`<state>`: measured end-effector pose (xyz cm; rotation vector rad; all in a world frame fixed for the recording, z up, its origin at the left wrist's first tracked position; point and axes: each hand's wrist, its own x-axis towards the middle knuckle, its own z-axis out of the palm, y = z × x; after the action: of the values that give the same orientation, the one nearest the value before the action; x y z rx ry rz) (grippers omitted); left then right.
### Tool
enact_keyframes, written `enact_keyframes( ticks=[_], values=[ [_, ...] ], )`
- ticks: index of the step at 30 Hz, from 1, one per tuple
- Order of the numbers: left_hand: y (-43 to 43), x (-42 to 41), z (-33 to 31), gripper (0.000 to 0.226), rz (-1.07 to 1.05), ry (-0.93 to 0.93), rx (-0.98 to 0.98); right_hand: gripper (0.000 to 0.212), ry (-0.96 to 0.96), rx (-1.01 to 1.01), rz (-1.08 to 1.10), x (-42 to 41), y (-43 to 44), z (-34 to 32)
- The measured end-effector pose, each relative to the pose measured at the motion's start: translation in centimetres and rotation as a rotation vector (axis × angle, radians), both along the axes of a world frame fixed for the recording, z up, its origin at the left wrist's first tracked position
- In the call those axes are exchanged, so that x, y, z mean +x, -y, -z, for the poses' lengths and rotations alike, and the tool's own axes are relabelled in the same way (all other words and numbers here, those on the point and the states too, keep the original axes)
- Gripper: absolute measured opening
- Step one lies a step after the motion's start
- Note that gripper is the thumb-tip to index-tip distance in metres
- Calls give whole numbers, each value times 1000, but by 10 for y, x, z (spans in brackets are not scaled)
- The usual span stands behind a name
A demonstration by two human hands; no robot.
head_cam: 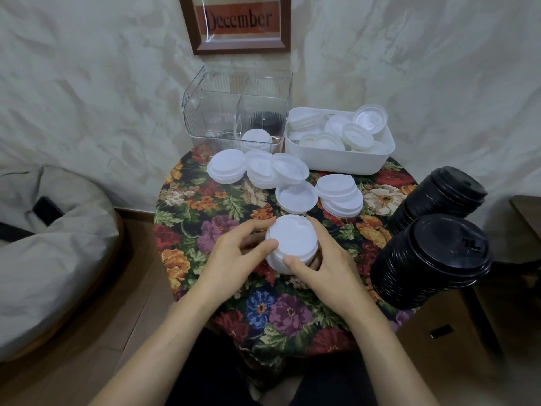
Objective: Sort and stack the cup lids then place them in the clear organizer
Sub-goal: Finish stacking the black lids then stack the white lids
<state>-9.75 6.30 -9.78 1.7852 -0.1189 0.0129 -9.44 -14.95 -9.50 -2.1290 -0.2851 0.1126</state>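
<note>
As grips (231, 259) (328, 276) clasp it, lid stack (292, 241) sits between.

The framed picture (238, 22) on the wall reads "December"; nothing else is legible.

Light: dim, soft indoor light, evenly spread; source not in view.
Shadows: faint and soft-edged, only a slight darkening on the counter (205, 206) beneath the white lid stack (292, 241).
Glare: a curved white reflection on the glass of the framed picture (237, 20); thin highlights along the rim of the clear organizer (216, 112).
Exposure: white lids nearly washed out, little surface detail; black lid stacks (433, 259) very dark, faint sheen on the ridges.
Distortion: wide-angle bowing, strongest at the corners.
Sharpness: centre moderately clear; edges soft, slightly smeared.
</note>
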Motion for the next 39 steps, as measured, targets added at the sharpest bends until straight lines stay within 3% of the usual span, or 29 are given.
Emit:
enact_keyframes(
  ticks=[4, 7, 11, 14, 17, 24, 28, 31, 39],
  values=[
    [-2, 22, -1, 21, -62, 39, 37, 62, 8, -30, 31, 0, 0, -1],
    [-2, 52, 2, 30, -119, 148, 330, 64, -11, -10, 31, -1, 1, -1],
    [2, 84, 2, 39, -12, 255, 695, 69, -26, -6, 37, -1, 2, -1],
    [7, 94, 0, 22, -2, 255, 765, 65, -30, -3, 38, -1, 2, -2],
    [7, 91, -4, 7, -44, 189, 531, 70, -30, 0, 45, -2, 2, -1],
    [-12, 56, -18, 2, -47, 71, 4, 85, -38, -7, 63, -3, 3, 3],
    [-13, 38, -32, 8, -156, -36, -320, 86, -43, -2, 76, -3, 3, 5],
    [-10, 31, -40, 18, -118, -129, -572, 83, -42, 5, 74, -4, 2, 4],
    [-6, 24, -23, 29, -117, -238, -526, 75, -24, 29, 59, -5, 2, 1]
  ],
)
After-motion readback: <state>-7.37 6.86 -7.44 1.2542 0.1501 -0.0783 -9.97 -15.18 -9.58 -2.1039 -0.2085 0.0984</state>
